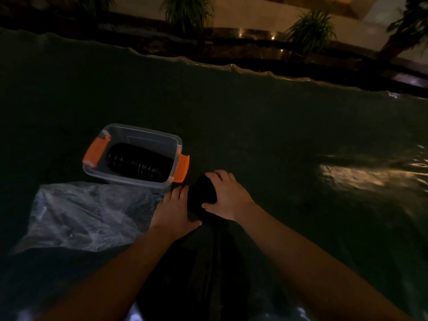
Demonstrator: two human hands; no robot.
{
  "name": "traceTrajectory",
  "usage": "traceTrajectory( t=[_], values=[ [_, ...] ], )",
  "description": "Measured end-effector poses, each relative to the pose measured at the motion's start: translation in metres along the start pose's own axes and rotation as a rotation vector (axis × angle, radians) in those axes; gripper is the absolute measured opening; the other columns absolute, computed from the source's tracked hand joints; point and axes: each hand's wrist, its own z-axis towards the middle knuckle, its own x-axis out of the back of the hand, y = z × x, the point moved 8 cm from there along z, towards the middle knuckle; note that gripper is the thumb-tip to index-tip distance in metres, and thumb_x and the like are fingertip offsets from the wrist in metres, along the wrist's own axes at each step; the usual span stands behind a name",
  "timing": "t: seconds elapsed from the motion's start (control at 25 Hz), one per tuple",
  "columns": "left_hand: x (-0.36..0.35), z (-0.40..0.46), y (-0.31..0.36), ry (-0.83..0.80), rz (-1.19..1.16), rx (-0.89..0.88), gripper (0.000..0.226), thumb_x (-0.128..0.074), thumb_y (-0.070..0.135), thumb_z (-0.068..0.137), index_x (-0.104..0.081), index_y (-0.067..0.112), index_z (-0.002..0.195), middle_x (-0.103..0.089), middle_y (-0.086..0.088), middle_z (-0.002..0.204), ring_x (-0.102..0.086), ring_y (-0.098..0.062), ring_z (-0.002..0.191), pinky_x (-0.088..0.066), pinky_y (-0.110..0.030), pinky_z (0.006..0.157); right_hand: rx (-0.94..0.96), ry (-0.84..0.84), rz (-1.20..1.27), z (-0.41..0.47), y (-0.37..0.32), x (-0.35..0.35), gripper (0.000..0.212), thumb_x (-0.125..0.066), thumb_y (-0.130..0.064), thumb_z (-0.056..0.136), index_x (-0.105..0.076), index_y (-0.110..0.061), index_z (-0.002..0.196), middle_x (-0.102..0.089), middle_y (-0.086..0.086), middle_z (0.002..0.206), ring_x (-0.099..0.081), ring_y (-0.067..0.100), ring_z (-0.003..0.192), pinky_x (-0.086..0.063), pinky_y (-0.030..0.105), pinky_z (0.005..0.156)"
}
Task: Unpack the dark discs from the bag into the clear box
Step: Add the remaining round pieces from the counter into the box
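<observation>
The right hand (225,196), just below the centre of the frame, is curled over the top of a dark stack of discs (201,195), fingers draped across its far end and thumb tucked along its near edge, so it has a closed hold on the stack. The left hand (174,210) lies flat and mostly open against the stack's left side, fingers pointing up the frame and thumb spread along the table (278,140); it presses rather than grasps, most likely to keep the loose discs squared up as one bundle while the right hand carries the load. Both forearms come up from the bottom edge and converge on the stack, wrists low, the right one bent inward.

Just beyond the left fingertips, toward the centre left, stands the clear box (139,137) with orange latches (181,167), open at the top, and a long row of dark discs (139,165) already lies on edge across its floor. At lower left, touching the left wrist, the clear plastic bag (88,216) lies slumped and crumpled; dark shapes show through it, so some discs probably remain inside. The held stack sits right beside the box's near corner, well placed for a short lift over the rim.
</observation>
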Motion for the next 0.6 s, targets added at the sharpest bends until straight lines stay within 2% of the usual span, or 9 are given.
traceTrajectory(
  t=[0.2, 0.32, 0.4, 0.52, 0.6],
  values=[
    [0.004, -0.014, -0.017, -0.007, 0.002, 0.012, 0.112, -0.08, 0.058, 0.071, -0.018, 0.016, 0.154, -0.034, -0.008, 0.158, -0.032, -0.03, 0.143, -0.039, -0.05, 0.112, 0.032, -0.134, -0.139, 0.016, -0.026, -0.027, 0.094, -0.077, -0.052, 0.082, -0.028, -0.024, 0.157, -0.024, 0.013, 0.164, -0.029, 0.034, 0.146, -0.041, 0.052, 0.111],
    [0.005, -0.016, -0.022, -0.022, 0.047, 0.001, 0.109, -0.078, 0.053, 0.075, -0.015, 0.016, 0.156, -0.033, -0.007, 0.159, -0.03, -0.03, 0.144, -0.038, -0.05, 0.112, 0.044, -0.114, -0.214, 0.014, -0.034, -0.036, 0.097, -0.077, -0.053, 0.082, -0.027, -0.02, 0.158, -0.01, 0.016, 0.169, -0.013, 0.037, 0.154, -0.027, 0.053, 0.12],
    [0.005, -0.015, -0.023, -0.037, 0.076, -0.007, 0.106, -0.076, 0.051, 0.078, -0.013, 0.016, 0.157, -0.031, -0.007, 0.16, -0.027, -0.03, 0.146, -0.035, -0.052, 0.113, 0.081, -0.022, -0.287, 0.007, -0.042, -0.036, 0.094, -0.076, -0.054, 0.082, -0.032, -0.015, 0.156, -0.017, 0.018, 0.167, -0.015, 0.037, 0.153, -0.02, 0.052, 0.122],
    [0.002, -0.012, -0.018, -0.062, 0.075, -0.041, 0.1, -0.07, 0.046, 0.084, -0.01, 0.017, 0.158, -0.029, -0.007, 0.162, -0.025, -0.032, 0.147, -0.033, -0.054, 0.114, 0.077, 0.033, -0.353, -0.001, -0.047, -0.043, 0.086, -0.07, -0.053, 0.086, -0.037, -0.011, 0.152, -0.039, 0.017, 0.153, -0.036, 0.035, 0.139, -0.031, 0.049, 0.118],
    [0.001, -0.011, -0.011, -0.066, 0.085, -0.077, 0.096, -0.068, 0.041, 0.087, -0.009, 0.017, 0.159, -0.029, -0.007, 0.163, -0.026, -0.031, 0.147, -0.033, -0.053, 0.113, 0.013, 0.002, -0.327, -0.002, -0.043, -0.05, 0.08, -0.063, -0.05, 0.091, -0.033, -0.01, 0.154, -0.044, 0.018, 0.148, -0.044, 0.036, 0.131, -0.038, 0.047, 0.11]
  ],
)
